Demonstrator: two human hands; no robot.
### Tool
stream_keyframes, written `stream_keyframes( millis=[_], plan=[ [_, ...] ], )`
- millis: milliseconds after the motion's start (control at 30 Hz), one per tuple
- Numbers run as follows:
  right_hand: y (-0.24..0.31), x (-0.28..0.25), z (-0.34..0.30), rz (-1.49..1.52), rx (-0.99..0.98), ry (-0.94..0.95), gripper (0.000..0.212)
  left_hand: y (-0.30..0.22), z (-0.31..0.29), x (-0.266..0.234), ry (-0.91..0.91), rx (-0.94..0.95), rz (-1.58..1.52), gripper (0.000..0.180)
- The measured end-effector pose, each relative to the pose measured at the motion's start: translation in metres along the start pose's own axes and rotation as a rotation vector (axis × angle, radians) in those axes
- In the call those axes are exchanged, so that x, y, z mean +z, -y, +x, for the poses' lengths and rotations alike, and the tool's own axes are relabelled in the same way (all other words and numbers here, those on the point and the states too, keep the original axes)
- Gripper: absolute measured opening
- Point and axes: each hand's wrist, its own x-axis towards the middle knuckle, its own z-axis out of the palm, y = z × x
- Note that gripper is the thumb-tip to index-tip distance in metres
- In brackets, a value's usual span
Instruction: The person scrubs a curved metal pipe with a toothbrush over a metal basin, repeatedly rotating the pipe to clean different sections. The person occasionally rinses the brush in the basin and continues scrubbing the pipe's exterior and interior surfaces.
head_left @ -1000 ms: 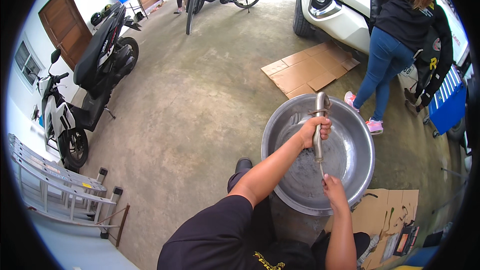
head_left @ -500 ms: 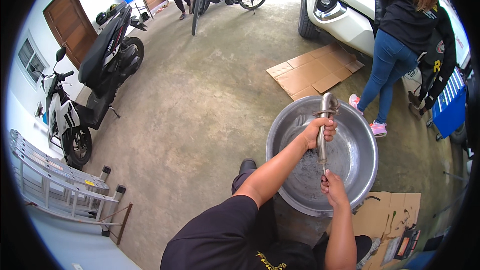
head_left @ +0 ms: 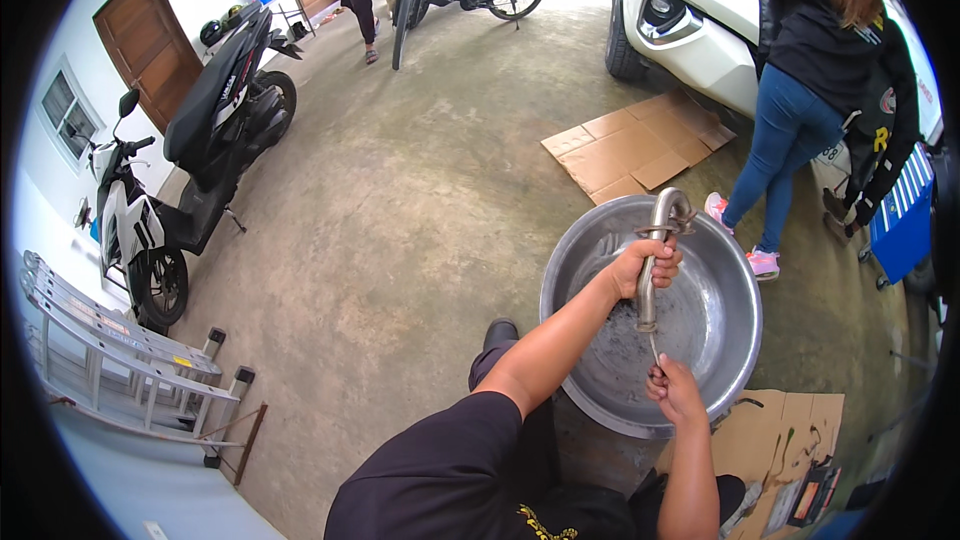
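Note:
My left hand [head_left: 643,268] is wrapped round a bent metal pipe [head_left: 647,312], which looks like an exhaust or cooling tube with a hooked upper end and a flange. The pipe is held over a large round metal basin [head_left: 712,315] with dark residue on its bottom. Below the pipe, my right hand [head_left: 677,392] is closed on a thin metal rod [head_left: 655,346], whose tip meets the pipe's lower end. How deep the rod goes inside is hidden, and its grip end is covered by my fingers.
Flattened cardboard [head_left: 640,145] lies beyond the basin, near a white vehicle [head_left: 690,40]. A person in jeans [head_left: 785,130] stands close on the right by a blue cart [head_left: 900,230]. Stained cardboard [head_left: 800,420] lies near right. Left are a scooter [head_left: 190,160] and ladder [head_left: 130,350].
My right hand has drawn slightly down from the pipe, and more of the thin rod shows. My left hand keeps its grip. A person at the back has taken a step.

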Motion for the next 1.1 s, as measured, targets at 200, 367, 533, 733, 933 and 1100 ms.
stream_keyframes(
  millis=[200, 367, 533, 733, 933, 1100],
  plan=[
    [0.002, -0.013, -0.022, -0.186, 0.000, -0.103, 0.036, -0.001, -0.002, -0.004, -0.044, 0.015, 0.047, 0.013],
    [0.002, 0.004, 0.001, 0.057, -0.020, -0.030, 0.036, 0.008, 0.005, 0.004, -0.114, 0.021, 0.068, 0.015],
    [-0.002, 0.005, 0.008, 0.151, 0.038, 0.004, 0.035, 0.005, 0.003, -0.007, -0.379, 0.001, 0.262, 0.015],
    [-0.005, -0.010, 0.013, -0.082, 0.005, -0.092, 0.035, 0.003, 0.007, -0.004, -0.623, -0.153, 0.561, 0.018],
    [-0.013, -0.031, 0.012, -0.606, -0.168, -0.318, 0.045, 0.001, 0.005, -0.008, -0.746, -0.255, 0.748, 0.031],
    [0.010, -0.011, -0.017, -1.102, -0.215, -0.604, 0.043, 0.004, 0.003, -0.005, -0.843, -0.316, 0.936, 0.036]
  ],
)
